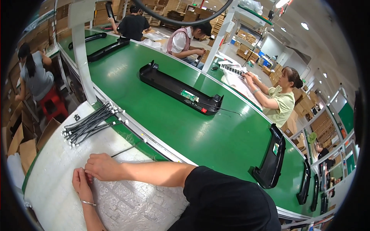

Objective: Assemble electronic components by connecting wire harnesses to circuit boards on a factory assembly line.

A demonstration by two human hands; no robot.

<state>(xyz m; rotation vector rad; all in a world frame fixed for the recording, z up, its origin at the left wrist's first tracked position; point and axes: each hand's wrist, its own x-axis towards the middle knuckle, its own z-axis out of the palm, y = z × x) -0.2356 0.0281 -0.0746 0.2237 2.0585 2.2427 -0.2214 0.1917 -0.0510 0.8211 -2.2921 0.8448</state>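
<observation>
The bundle of thin black cables (90,125) carries white plastic connectors (113,109); 1 separate thin cable (127,150) is black too. The flat worktop sheet (46,184) is white, the long conveyor belt (154,119) glossy green. The central elongated plastic housing (163,84) is plain black, with a green rectangular circuit board (189,95) and a bright red block (204,110). 1 short-sleeved shirt (284,106) is pale yellow-green, the low plastic stool (53,103) red, the slim metal bangle (88,203) silver.

We find the belt (154,119) smooth and glossy. We record a black plastic housing (167,85); cables (90,125) in plastic sheathing; a rough, shiny white sheet (133,200); a polished metal bracelet (88,203); a matt cloth sleeve (227,196); cardboard cartons (27,153).
</observation>
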